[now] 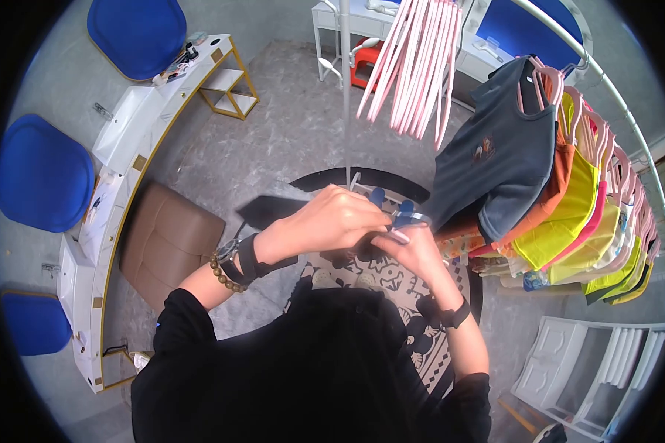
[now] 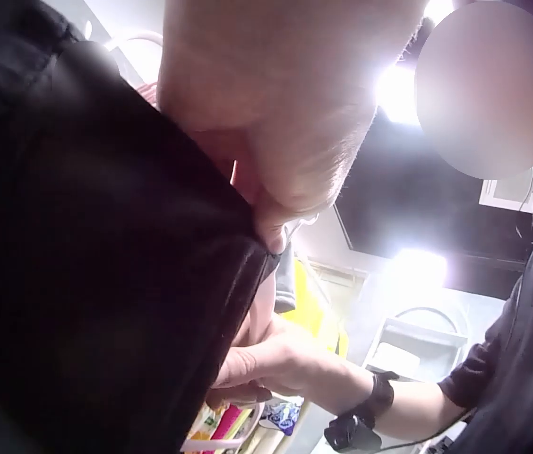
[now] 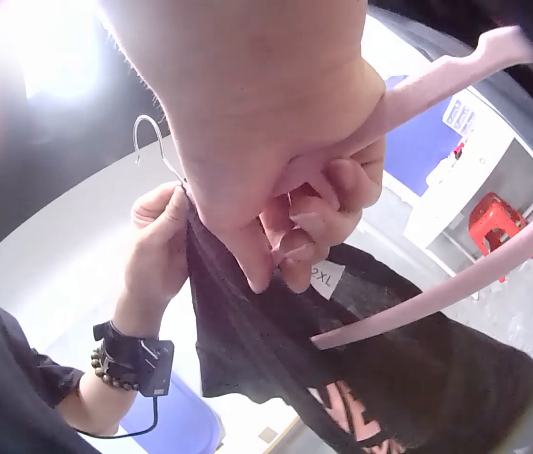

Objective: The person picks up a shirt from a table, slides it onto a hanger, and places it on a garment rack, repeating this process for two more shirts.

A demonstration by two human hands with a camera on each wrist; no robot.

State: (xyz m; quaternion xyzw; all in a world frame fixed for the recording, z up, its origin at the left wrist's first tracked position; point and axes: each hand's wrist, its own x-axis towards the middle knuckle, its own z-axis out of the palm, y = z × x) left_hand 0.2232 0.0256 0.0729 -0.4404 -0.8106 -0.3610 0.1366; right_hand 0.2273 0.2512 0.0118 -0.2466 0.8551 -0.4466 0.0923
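Note:
In front of the chest my left hand (image 1: 338, 220) and right hand (image 1: 415, 249) are close together. The left pinches the edge of a black shirt (image 2: 106, 274) between thumb and fingers. A pink clothes hanger (image 3: 437, 95) is gripped in the right hand, its arm passing under the palm; another stretch of pink bar reaches into the shirt. The hanger's metal hook rises beside the left hand. Near the right fingertips a white 2XL label (image 3: 325, 276) shows inside the shirt, and a pink print is lower down. From above, the hands hide most of the hanger.
To the right a rail (image 1: 606, 81) carries several shirts, a dark grey T-shirt (image 1: 499, 140) foremost. Bare pink hangers (image 1: 414, 70) hang ahead. A brown padded seat (image 1: 171, 240) and a long counter (image 1: 151, 122) are at the left. A patterned mat (image 1: 428, 325) lies underfoot.

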